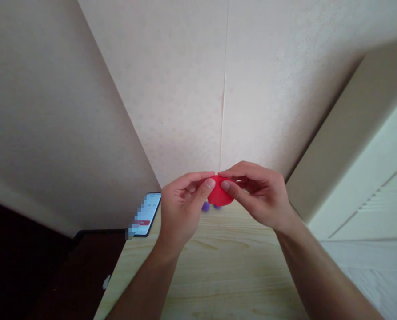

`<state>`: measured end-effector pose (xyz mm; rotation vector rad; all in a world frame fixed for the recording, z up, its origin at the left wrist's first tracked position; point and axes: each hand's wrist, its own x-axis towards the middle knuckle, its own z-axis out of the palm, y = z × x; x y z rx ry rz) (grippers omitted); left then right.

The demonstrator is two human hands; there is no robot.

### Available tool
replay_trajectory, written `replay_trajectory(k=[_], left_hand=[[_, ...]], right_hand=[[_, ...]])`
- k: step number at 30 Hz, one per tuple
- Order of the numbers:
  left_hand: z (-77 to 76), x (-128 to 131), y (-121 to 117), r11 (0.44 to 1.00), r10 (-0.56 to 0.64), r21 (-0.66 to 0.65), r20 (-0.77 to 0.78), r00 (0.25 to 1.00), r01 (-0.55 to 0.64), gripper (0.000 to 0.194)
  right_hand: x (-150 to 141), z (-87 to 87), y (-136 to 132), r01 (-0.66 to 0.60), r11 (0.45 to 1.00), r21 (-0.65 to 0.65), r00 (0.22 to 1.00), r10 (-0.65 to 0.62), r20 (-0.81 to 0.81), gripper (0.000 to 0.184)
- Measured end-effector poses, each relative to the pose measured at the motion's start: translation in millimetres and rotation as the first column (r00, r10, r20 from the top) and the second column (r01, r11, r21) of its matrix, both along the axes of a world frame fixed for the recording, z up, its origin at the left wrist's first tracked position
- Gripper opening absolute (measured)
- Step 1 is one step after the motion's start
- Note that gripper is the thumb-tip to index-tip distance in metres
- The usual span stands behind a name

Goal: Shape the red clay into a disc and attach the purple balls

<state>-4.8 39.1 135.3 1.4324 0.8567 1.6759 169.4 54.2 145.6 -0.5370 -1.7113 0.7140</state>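
Observation:
Between my two hands is a thin, rounded flat piece of red modelling clay (220, 196), raised above the table. My left hand (182, 208) pinches its left edge, with the thumb on the near face and the fingers behind. On the opposite edge, my right hand (263, 192) has the same kind of pinch. Just beyond and below the red piece lie a small purple ball (206, 206) and a second purple lump (217, 206), which the red clay partly covers.
The pale wooden table (225, 266) stretches beneath my forearms and meets a papered wall (185, 111). A lit phone (151, 211) rests at the table's far left corner. A cream cabinet (368, 186) stands to the right.

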Motion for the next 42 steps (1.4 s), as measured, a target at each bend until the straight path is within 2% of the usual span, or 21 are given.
replay_trajectory(k=[3, 6, 12, 17, 20, 32, 38, 42], left_hand=[[3.2, 0.1, -2.2, 0.999, 0.046, 0.027, -0.050, 0.998, -0.045, 0.010], [4.0, 0.7, -2.9, 1.000, 0.030, 0.001, -0.045, 0.999, -0.030, 0.010], [1.5, 1.3, 0.8, 0.995, -0.055, -0.076, 0.024, 0.998, 0.057, 0.022], [1.4, 0.1, 0.4, 0.994, -0.012, -0.110, -0.043, 0.999, 0.007, 0.022], [2.6, 0.3, -1.3, 0.996, 0.012, -0.083, -0.063, 0.998, -0.017, 0.020], [7.7, 0.5, -6.8, 0.989, 0.151, 0.029, -0.168, 0.974, -0.148, 0.019], [5.9, -0.2, -7.0, 0.984, 0.179, 0.056, -0.193, 0.965, -0.171, 0.020], [3.2, -0.2, -6.9, 0.981, 0.192, 0.059, -0.188, 0.963, -0.184, 0.021]], right_hand=[[1.0, 1.3, -0.5, -0.031, 0.999, -0.017, 0.998, 0.032, 0.053, 0.023], [0.9, 2.0, -0.1, -0.033, 0.999, 0.029, 0.998, 0.031, 0.062, 0.021], [-2.5, 0.0, 1.4, 0.093, 0.992, 0.081, 0.996, -0.093, -0.007, 0.023], [1.9, -0.3, 1.0, 0.005, 0.998, 0.060, 0.996, -0.010, 0.084, 0.024], [3.4, -0.1, 0.6, -0.030, 0.999, 0.040, 0.997, 0.027, 0.072, 0.021], [-0.5, 3.3, -4.0, 0.006, 0.999, 0.035, 0.985, -0.011, 0.170, 0.020], [-0.2, 7.4, -6.3, 0.038, 0.992, 0.121, 0.971, -0.065, 0.228, 0.021], [-0.8, 6.8, -5.8, 0.035, 0.993, 0.111, 0.969, -0.061, 0.241, 0.017]])
